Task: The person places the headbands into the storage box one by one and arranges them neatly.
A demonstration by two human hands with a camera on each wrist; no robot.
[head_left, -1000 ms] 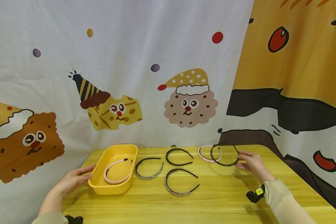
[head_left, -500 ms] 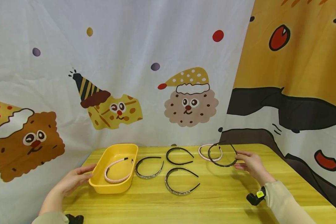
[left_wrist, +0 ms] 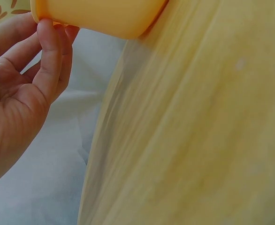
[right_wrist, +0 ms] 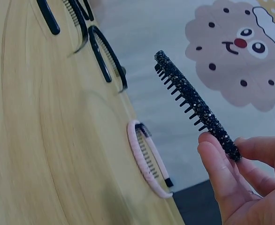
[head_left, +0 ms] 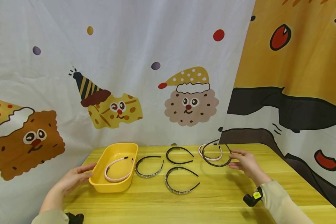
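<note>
My right hand (head_left: 246,163) pinches a black headband (right_wrist: 194,101) with a glittery band and comb teeth, holding it above the table at one side of its loop. Behind it in the head view, overlapped by it, a pink headband (right_wrist: 140,159) lies on the table. The left hand (head_left: 72,179) touches a yellow basket (head_left: 112,188), fingertips against the outside of its left rim. Inside that basket sits another pink headband (head_left: 116,180).
On the wooden table (head_left: 145,208) between basket and right hand lie a plain black headband (head_left: 170,159) and two black headbands with glittery bands, one beside the basket (head_left: 148,176), one nearer the front (head_left: 179,192). A printed curtain (head_left: 148,37) hangs behind.
My right hand has moved left with the glittery black headband, which now overlaps the pink one more. The left hand stays at the basket.
</note>
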